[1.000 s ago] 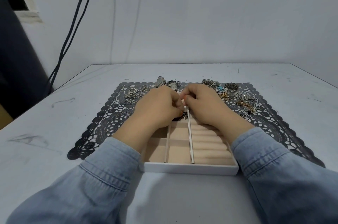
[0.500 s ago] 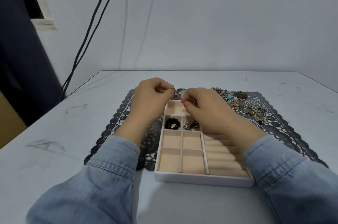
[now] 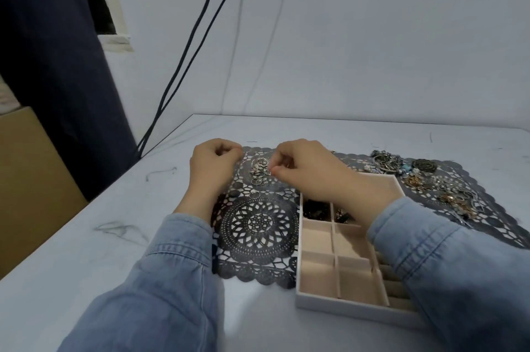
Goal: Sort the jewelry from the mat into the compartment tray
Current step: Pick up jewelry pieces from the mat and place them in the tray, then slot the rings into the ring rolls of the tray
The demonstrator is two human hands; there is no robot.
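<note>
The sorting has begun, but I judge that most of it is still to do. The white tray [image 3: 344, 307] stands on the worktop [image 3: 86, 265], its left part lying over the black lace mat [image 3: 258, 225]. Only two of its small compartments hold something: dark beads [image 3: 317, 209] in one and another dark piece [image 3: 341, 215] in the one to its right. The compartments nearer to the person look bare. The far end of the tray is hidden by the right arm.

On the mat a small pile of silver rings [image 3: 259, 170] lies near the far edge, and a bigger heap of mixed jewelry [image 3: 447, 193] is spread on the right side, beyond the tray.

The right hand [image 3: 309, 170] has its thumb and fingers drawn together just at the ring pile; if a ring is between them, I cannot tell. The left hand [image 3: 213, 162] is curled just beside the pile, and I cannot see if it holds anything.
</note>
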